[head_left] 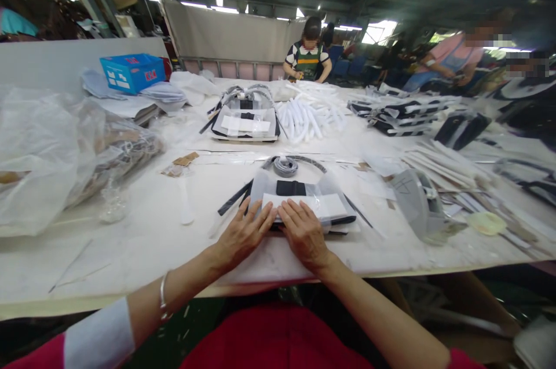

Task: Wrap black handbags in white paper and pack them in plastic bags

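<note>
A flat black-and-white bag [341, 220] wrapped in translucent sheeting lies on the table right in front of me. Across its top runs a white paper strip [332, 205], with a black patch [291, 188] just beyond it. Behind that sit a coiled grey strap [285, 166] and the curved dark handle. My left hand [245, 231] rests on the near left part of the bag, fingers stretched out. Palm down, my right hand [305, 234] lies on the strip's middle, fingers extended. The fingertips of both hands nearly meet. Neither hand grips anything visible.
A similar wrapped bag [247, 128] lies farther back, beside a heap of white tubes [304, 117]. At right stand a grey tape dispenser [419, 207] and stacked dark bags [399, 111]. Plastic sheeting [39, 154] and a blue box [132, 72] are left. A co-worker [307, 56] works opposite.
</note>
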`<state>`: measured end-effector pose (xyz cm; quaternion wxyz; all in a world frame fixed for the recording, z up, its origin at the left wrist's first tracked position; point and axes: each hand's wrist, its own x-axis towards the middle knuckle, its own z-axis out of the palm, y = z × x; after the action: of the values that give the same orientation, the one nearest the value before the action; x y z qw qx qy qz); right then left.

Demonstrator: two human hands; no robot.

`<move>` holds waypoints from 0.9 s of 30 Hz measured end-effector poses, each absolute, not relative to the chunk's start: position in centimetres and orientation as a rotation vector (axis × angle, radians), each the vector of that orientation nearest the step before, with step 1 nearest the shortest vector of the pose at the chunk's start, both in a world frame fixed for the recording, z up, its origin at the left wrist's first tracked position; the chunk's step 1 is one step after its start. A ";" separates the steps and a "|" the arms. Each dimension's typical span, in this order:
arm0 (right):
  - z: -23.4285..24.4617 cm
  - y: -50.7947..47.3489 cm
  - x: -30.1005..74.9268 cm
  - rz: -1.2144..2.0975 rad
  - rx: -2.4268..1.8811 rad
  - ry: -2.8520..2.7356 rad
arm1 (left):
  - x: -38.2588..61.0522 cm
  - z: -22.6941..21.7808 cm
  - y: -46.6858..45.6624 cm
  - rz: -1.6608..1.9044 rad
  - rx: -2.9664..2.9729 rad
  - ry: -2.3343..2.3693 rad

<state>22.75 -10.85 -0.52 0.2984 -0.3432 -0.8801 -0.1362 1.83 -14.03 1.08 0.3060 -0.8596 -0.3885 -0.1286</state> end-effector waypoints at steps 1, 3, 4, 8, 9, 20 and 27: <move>-0.5 -10.9 22.6 -0.365 -0.924 -2.337 | 2.0 1.2 -14.0 -0.297 -2.262 -1.017; -0.5 -11.1 22.4 -0.364 -0.956 -2.335 | 2.3 1.4 -13.7 -0.245 -2.268 -1.002; -0.5 -11.1 22.2 -0.356 -0.974 -2.335 | 2.3 1.5 -13.5 -0.231 -2.287 -0.992; -0.1 -11.1 21.7 -0.306 -1.022 -2.347 | 2.0 2.1 -12.6 -0.251 -2.333 -0.933; 0.0 -11.0 21.6 -0.299 -1.032 -2.348 | 1.9 2.3 -12.3 -0.277 -2.334 -0.928; 3.3 -8.9 22.1 -0.450 -0.965 -2.404 | 2.2 2.7 -11.5 -0.460 -2.292 -1.031; 3.0 -8.7 21.0 -0.390 -0.973 -2.479 | 2.4 2.2 -11.7 -0.666 -2.180 -0.925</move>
<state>20.96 -8.72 3.03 0.2229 -0.3525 -0.8978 -0.1413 2.39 -11.67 2.24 0.3342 -0.8352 -0.3543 -0.2553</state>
